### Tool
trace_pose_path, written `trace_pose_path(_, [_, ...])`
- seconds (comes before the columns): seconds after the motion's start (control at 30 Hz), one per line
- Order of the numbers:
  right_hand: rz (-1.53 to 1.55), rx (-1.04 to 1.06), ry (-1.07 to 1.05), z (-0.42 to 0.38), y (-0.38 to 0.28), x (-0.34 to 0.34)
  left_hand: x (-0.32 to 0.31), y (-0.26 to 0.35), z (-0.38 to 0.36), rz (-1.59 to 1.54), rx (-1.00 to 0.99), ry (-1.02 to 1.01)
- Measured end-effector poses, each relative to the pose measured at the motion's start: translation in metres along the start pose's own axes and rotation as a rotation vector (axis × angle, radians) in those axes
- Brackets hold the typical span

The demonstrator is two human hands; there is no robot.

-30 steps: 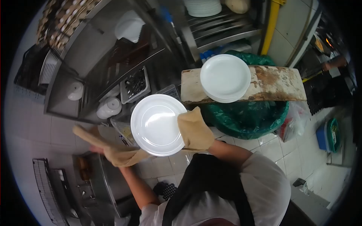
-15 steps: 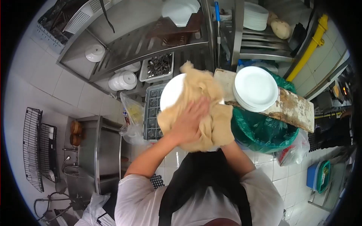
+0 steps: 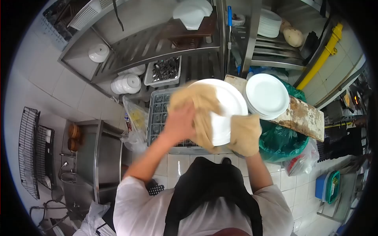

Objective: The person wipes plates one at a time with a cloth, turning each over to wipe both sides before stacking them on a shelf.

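A white plate (image 3: 230, 100) is tilted up in front of me, partly covered by a beige cloth (image 3: 202, 106). My left hand (image 3: 181, 122), blurred by motion, presses and grips the cloth at the plate's left side. My right hand (image 3: 246, 139) is wrapped in another part of the cloth and holds the plate's lower right edge; its fingers are hidden. Just right of the held plate, a stack of white plates (image 3: 267, 95) rests on a worn board (image 3: 301, 116).
Behind the plate stands a grey glass rack (image 3: 157, 114). A white basket of cutlery (image 3: 163, 71) and stacked bowls (image 3: 126, 83) sit on the metal shelf (image 3: 153, 51). A green-lined bin (image 3: 281, 143) is under the board. At the left is a steel sink (image 3: 87, 153).
My left hand has swept left with the cloth, baring the plate's upper and right parts. My right hand and the plate have shifted right.
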State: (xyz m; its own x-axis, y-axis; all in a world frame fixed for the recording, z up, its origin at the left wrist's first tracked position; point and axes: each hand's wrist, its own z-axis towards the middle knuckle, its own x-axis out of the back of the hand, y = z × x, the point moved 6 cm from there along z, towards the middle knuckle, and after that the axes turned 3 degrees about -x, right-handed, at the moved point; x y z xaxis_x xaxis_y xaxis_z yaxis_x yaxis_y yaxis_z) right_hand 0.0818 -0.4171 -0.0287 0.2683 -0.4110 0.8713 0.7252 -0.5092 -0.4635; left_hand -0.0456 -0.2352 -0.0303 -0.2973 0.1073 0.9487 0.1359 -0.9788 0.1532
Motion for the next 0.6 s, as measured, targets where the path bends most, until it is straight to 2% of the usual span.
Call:
trace_pose_path(0.03, [0.11, 0.062, 0.093, 0.001, -0.001, -0.005, 0.037, 0.002, 0.018, 0.153, -0.089, 0.269])
trace_pose_path(0.07, [0.216, 0.135, 0.182, 0.0, -0.001, -0.01, 0.053, 0.004, 0.033, 0.002, -0.27, 0.359])
trace_pose_path(0.1, [0.311, 0.215, 0.264, -0.001, -0.002, -0.016, 0.057, 0.022, 0.047, 0.028, -0.36, 0.172])
trace_pose_path(0.13, [-0.014, 0.353, 0.21, 0.002, -0.024, -0.004, 0.061, 0.049, 0.061, 0.053, -0.441, -0.014])
trace_pose_path(0.17, [-0.422, 0.439, 0.245, 0.005, -0.035, -0.013, 0.059, 0.065, 0.07, 0.076, -0.516, -0.203])
trace_pose_path(0.2, [-0.817, 0.536, 0.325, 0.006, -0.044, -0.021, 0.059, 0.062, 0.081, 0.086, -0.53, -0.26])
trace_pose_path(0.27, [-0.475, 0.567, 0.349, 0.025, -0.047, -0.006, 0.058, 0.051, 0.102, 0.097, -0.57, -0.379])
trace_pose_path(0.3, [-0.307, 0.568, 0.361, 0.03, -0.045, 0.004, 0.066, 0.035, 0.109, -0.122, -0.471, -0.308])
trace_pose_path(0.33, [-0.428, 0.438, 0.32, 0.032, -0.038, 0.01, 0.072, 0.01, 0.11, -0.333, -0.38, -0.238])
trace_pose_path(0.37, [-0.504, 0.329, 0.371, 0.037, -0.029, 0.016, 0.073, -0.011, 0.111, -0.538, -0.293, -0.178])
trace_pose_path(0.43, [-0.643, 0.073, 0.47, 0.046, -0.004, 0.024, 0.06, -0.034, 0.076, -0.961, 0.16, 0.17])
trace_pose_path(0.5, [-0.474, 0.056, 0.577, 0.037, 0.004, 0.012, -0.007, -0.037, 0.029, -1.036, 0.388, 0.551])
trace_pose_path(0.53, [-0.367, 0.067, 0.644, 0.024, -0.008, 0.007, -0.056, -0.018, 0.01, -1.377, 0.517, 0.772])
trace_pose_path(0.57, [-0.264, 0.085, 0.702, 0.012, -0.016, 0.0, -0.079, -0.005, -0.002, -1.556, 0.599, 0.789])
trace_pose_path(0.6, [-0.185, -0.002, 0.526, 0.014, -0.003, -0.037, -0.103, 0.008, -0.016, -1.732, 0.689, 0.822])
